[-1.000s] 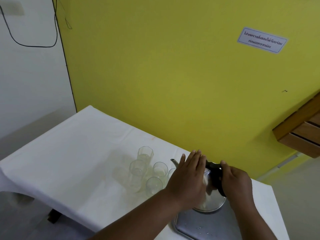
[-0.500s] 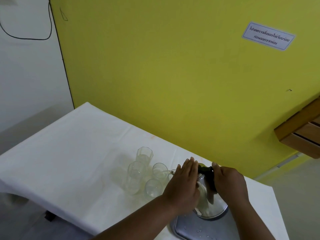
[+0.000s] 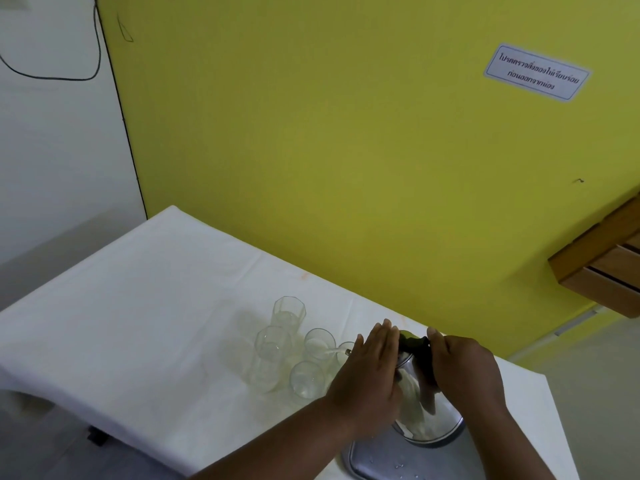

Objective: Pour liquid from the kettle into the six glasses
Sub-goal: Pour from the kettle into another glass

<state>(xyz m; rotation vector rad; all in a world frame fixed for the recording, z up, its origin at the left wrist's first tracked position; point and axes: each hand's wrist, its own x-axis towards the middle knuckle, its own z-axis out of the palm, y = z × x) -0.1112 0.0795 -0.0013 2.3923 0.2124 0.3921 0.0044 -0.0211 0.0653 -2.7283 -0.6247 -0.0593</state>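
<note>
Kettle tilted toward glasses, right hand fingers wrapped on handle, left hand flat against side

Yellow-green wall, flat, evenly lit. White wall adjoining at left, with looping black cable. Printed sign at upper right. Slatted wooden fixture at right edge. Table under white cloth, its far edge against the yellow-green wall.

shiny metal kettle; seemingly clear glasses
</note>
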